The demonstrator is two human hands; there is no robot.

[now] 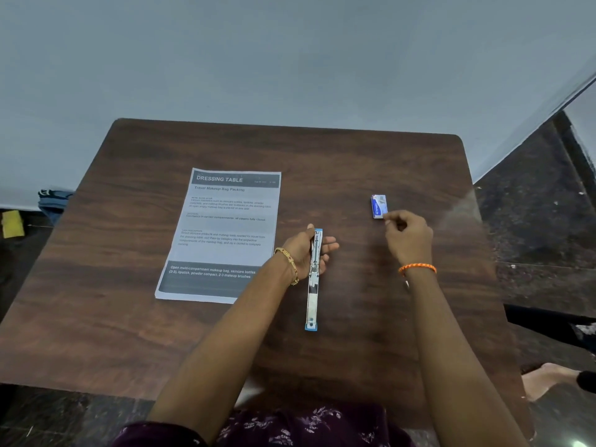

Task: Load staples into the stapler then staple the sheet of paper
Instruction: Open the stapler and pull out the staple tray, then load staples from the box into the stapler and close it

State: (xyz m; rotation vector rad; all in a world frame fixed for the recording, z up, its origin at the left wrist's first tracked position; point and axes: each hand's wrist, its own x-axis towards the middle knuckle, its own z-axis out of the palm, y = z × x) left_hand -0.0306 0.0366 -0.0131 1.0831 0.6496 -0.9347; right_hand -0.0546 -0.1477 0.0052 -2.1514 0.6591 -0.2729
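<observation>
The left hand (306, 250) grips the stapler (313, 279), swung fully open over the counter (354, 162). The right hand (408, 235) pinches closed beside the staple box (378, 206); whether it holds staples is unclear. A thin strip could snap or slip before reaching the channel.

Both hands (304, 250) out (R (407, 235) pinched)

I see a dark brown wooden table (129, 317) against a plain pale grey-blue wall (290, 59). Dark speckled stone floor (532, 221) shows on both sides, under soft, even light.

Plain room: wooden table (354, 162), bare wall (290, 59)
</observation>
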